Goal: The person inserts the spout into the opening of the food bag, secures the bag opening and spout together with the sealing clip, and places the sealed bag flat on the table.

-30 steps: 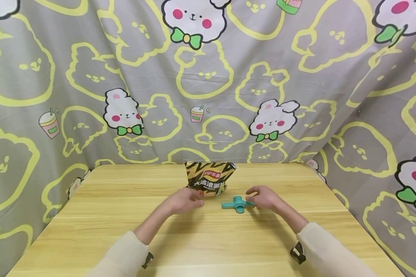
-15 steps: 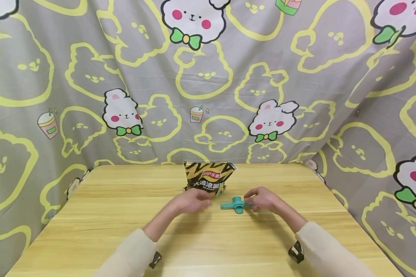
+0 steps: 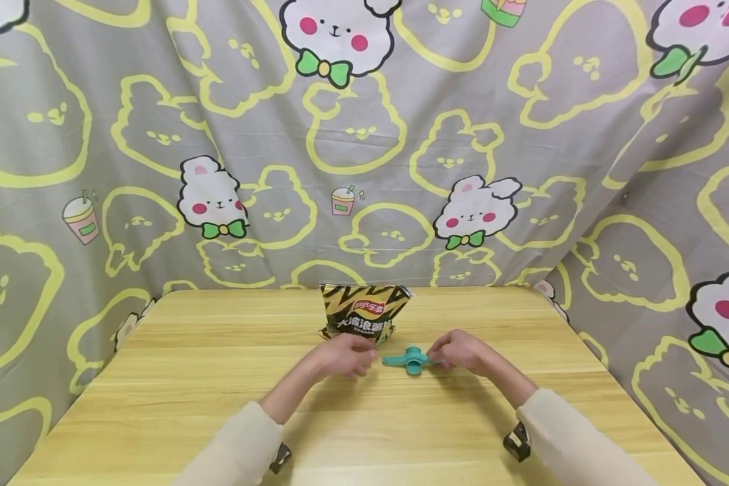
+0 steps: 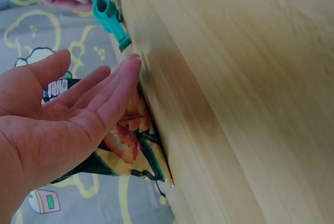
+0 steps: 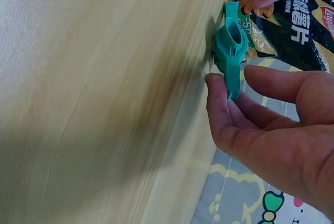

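A teal bag clip with a round pour spout (image 3: 413, 361) is at the middle of the wooden table. My right hand (image 3: 460, 351) pinches its right end between thumb and fingers, seen closely in the right wrist view, where the clip (image 5: 231, 46) points away from the palm. My left hand (image 3: 344, 356) hovers left of the clip, fingers loosely extended and holding nothing; in the left wrist view the palm of this hand (image 4: 78, 109) faces sideways. Behind it stands a black and yellow potato chip bag (image 3: 367, 312), its lower front partly hidden by the left hand.
The wooden table (image 3: 364, 432) ends at the back against a grey curtain (image 3: 376, 155) printed with cartoon animals. Dark straps with small devices sit at both wrists, one of them a wrist camera (image 3: 518, 442) on the right.
My left hand has moved right, from in front of the bag toward the clip. The right hand has closed on the clip's end, and the clip has shifted slightly left.
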The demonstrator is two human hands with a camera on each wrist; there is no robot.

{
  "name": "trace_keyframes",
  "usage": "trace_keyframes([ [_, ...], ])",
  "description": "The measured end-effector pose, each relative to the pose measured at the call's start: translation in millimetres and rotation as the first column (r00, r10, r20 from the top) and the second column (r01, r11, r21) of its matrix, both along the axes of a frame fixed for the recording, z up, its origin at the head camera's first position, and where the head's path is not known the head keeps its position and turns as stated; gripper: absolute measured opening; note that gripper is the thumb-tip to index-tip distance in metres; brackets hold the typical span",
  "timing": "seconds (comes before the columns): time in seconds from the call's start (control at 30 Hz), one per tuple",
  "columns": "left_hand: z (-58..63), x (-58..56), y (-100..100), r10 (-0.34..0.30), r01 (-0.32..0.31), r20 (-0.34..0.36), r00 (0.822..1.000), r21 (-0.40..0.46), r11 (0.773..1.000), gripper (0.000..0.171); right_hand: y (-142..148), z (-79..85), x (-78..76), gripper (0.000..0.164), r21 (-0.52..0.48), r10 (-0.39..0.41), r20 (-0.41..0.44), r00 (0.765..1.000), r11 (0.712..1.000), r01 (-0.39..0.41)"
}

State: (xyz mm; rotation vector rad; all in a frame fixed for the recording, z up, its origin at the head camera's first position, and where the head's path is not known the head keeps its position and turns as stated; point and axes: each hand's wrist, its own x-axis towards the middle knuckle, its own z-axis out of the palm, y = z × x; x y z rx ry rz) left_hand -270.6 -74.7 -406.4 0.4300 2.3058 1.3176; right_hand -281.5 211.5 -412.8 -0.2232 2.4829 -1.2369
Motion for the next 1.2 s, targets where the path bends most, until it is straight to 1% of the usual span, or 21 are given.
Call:
trace_keyframes([
  [0.1,-1.2,0.3,3.1,0.002,-0.002,-0.005,1.0,-0.003,1.0,0.047,-1.4,0.2,0.2,0.021,-0.01,-0.005,0.013,1.0,1.0,0.005],
  [0.27,0.6,1.6,6.8,0.012,-0.012,-0.007,1.0,-0.013,1.0,0.048,-2.3,-0.4,0.8,0.019,-0.025,-0.012,0.035,0.999,1.0,0.013],
  [0.5,0.4,1.0,8.5,0.02,-0.02,0.003,1.0,-0.001,1.0,0.045,-3.1,4.3,3.7,0.021,-0.117,0.028,0.093,0.995,0.993,-0.017],
  [0.6,-0.2,0.9,9.6,0.022,-0.022,0.003,1.0,0.004,1.0,0.046,-4.0,5.7,4.3,0.021,-0.131,0.041,0.106,0.993,0.991,-0.027],
  [0.77,-2.1,0.0,11.3,0.034,-0.034,-0.012,0.999,0.001,0.999,0.045,-5.6,4.9,2.9,0.021,-0.145,0.051,0.111,0.993,0.989,-0.035],
  [0.97,-3.1,0.2,12.2,0.049,-0.049,-0.01,0.999,0.001,0.999,0.044,-8.9,4.4,2.9,0.023,-0.174,0.051,0.116,0.992,0.984,-0.03],
  [1.2,-2.2,1.2,12.3,0.037,-0.038,0.016,0.999,0.05,0.998,0.042,-12.9,7.5,3.1,0.023,-0.213,0.066,0.12,0.991,0.976,-0.039],
])
